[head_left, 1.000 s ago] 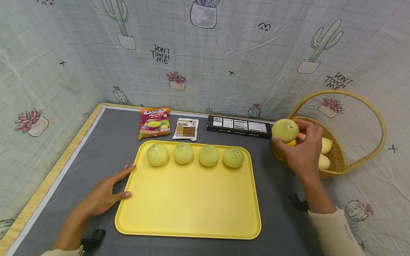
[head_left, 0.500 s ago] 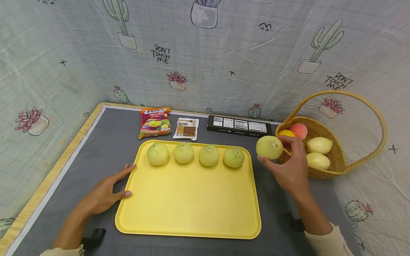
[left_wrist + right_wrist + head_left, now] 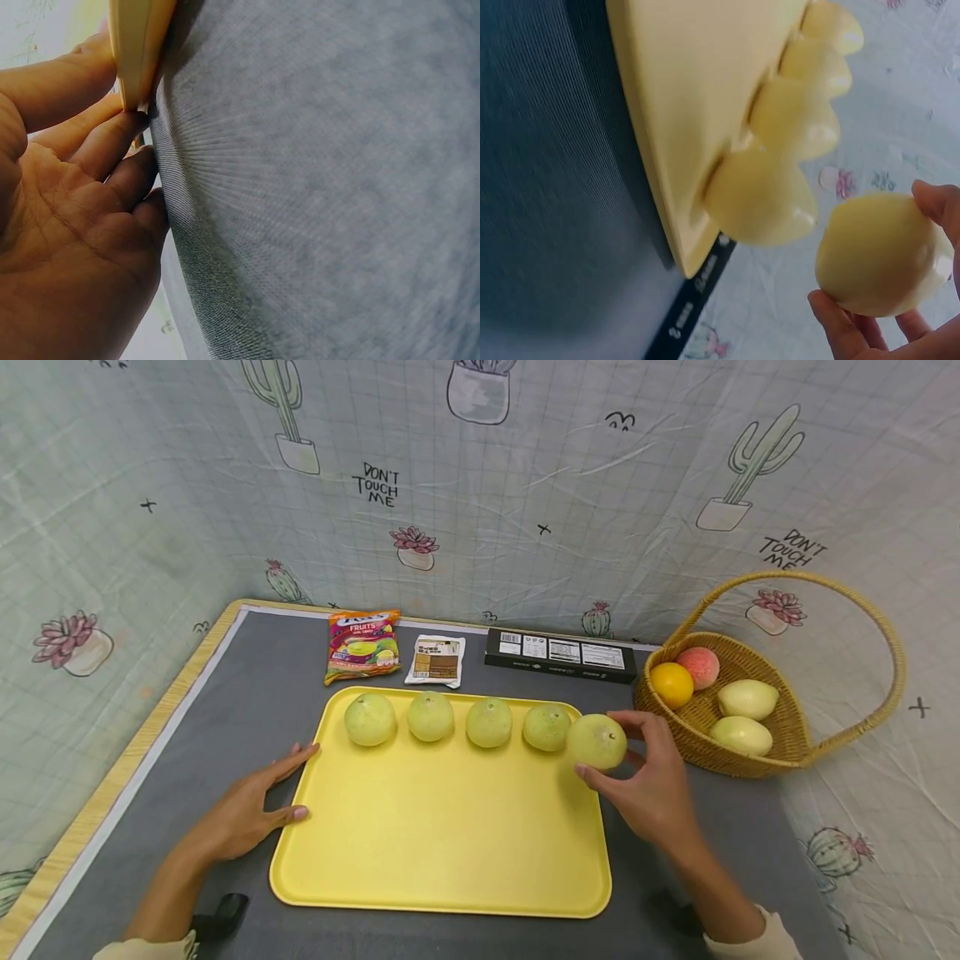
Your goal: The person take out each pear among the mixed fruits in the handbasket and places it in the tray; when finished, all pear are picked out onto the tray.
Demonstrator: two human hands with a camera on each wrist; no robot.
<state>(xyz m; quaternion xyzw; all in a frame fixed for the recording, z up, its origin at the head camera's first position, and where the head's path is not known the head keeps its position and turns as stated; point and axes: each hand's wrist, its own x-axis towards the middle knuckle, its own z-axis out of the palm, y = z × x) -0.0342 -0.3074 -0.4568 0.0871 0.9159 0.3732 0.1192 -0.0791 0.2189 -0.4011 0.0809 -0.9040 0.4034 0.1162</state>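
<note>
In the head view my right hand [image 3: 645,777] grips a round yellow-green fruit [image 3: 597,742] between thumb and fingers. It overlaps the tray's upper right edge, beside the rightmost of several like fruits [image 3: 547,727] lined up along the far side. In the right wrist view the held fruit [image 3: 885,255] hangs apart from that row. My left hand [image 3: 238,814] rests at the left rim of the yellow tray [image 3: 442,827], thumb and index finger spread over the edge. Seen from the left wrist, the other fingers [image 3: 133,176] lie low beside the tray's side wall [image 3: 139,52].
A wicker basket [image 3: 793,727] with a tall handle stands at right, holding an orange [image 3: 672,685], a peach-like red fruit [image 3: 699,667] and two pale fruits [image 3: 742,736]. Behind the tray lie a candy bag [image 3: 363,646], a white packet [image 3: 436,661] and a black box [image 3: 558,655].
My right hand has carried the yellow-green fruit from over the basket leftward and toward me, to the tray's right edge. The left hand has stayed in place.
</note>
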